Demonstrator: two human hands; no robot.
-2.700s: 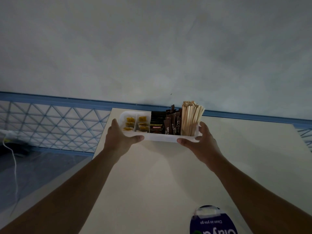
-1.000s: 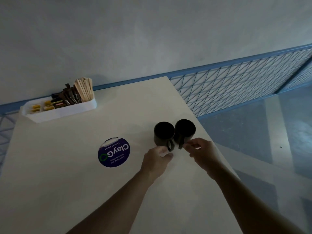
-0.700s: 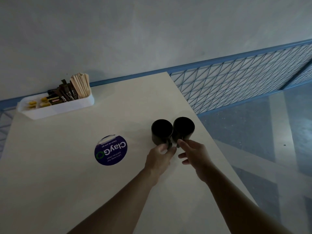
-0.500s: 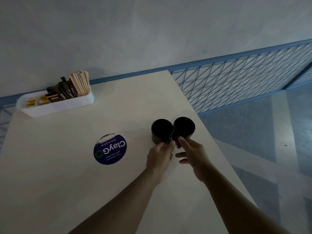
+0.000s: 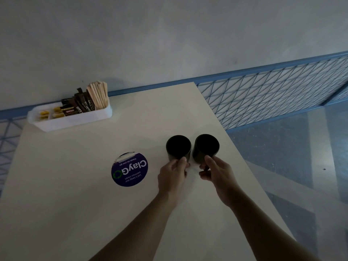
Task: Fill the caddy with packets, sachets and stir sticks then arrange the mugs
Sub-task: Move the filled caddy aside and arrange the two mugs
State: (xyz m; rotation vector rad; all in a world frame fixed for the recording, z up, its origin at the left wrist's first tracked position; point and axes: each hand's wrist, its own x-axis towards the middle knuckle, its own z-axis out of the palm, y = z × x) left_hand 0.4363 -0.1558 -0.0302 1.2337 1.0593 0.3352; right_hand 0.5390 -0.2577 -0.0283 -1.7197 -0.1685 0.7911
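Open desk (image 5: 79, 213) to your left & near side; sticker (image 5: 129, 169) lies flat, no obstacle. Left mug (image 5: 178, 147) & right mug (image 5: 206, 146) stand just beside each other, barely any room btwn. Your left hand (image 5: 173, 178) & right hand (image 5: 216, 176) fill their near sides. Right mug sits near the desk's right edge. Caddy (image 5: 75, 121) blocks the far-left corner, stir sticks (image 5: 98, 95) poking up. Wide lane btwn caddy & mugs.
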